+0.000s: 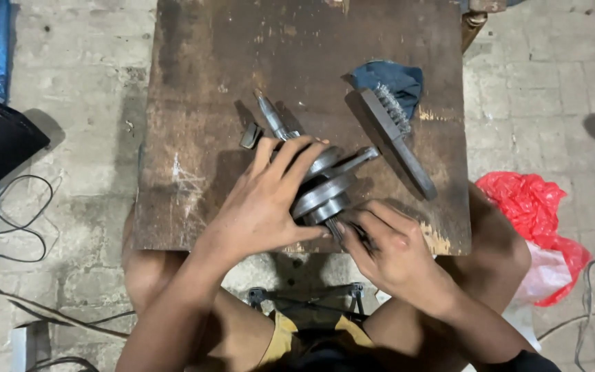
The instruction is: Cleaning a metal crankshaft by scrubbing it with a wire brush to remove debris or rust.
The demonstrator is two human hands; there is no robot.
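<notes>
Worn wooden table point(194, 103) on grey paved floor point(77, 62), dim light

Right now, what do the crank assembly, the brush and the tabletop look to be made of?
Crank assembly: bare grey metal, dull sheen, likely steel. Brush: dark handle, maybe wood, with thin grey wire-like bristles. Tabletop: worn, dark-stained wood, pale scratches and chipped edges.
</notes>
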